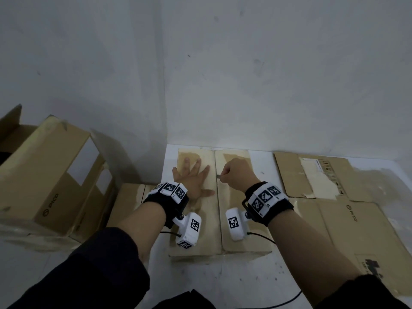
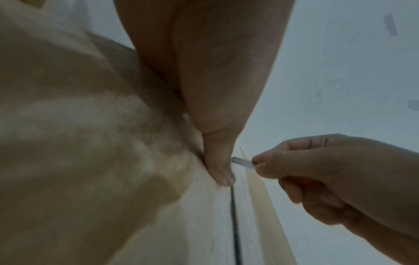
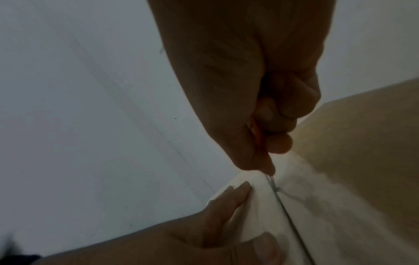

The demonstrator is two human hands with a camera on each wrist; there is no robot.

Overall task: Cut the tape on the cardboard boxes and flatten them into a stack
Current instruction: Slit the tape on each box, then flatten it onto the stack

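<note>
Cardboard box flat on white floor, seam taped. Left hand spread, pressing left flap. Right hand clenched around small blade at seam. Flattened boxes right.

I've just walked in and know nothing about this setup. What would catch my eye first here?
Dead centre, a left hand lies flat with fingers spread on a taped cardboard box, while the right hand grips a small blade at the box's middle seam. Both wrists wear bands with black-and-white square markers. An unflattened box sits at the left, and flattened cardboard lies at the right.
</note>
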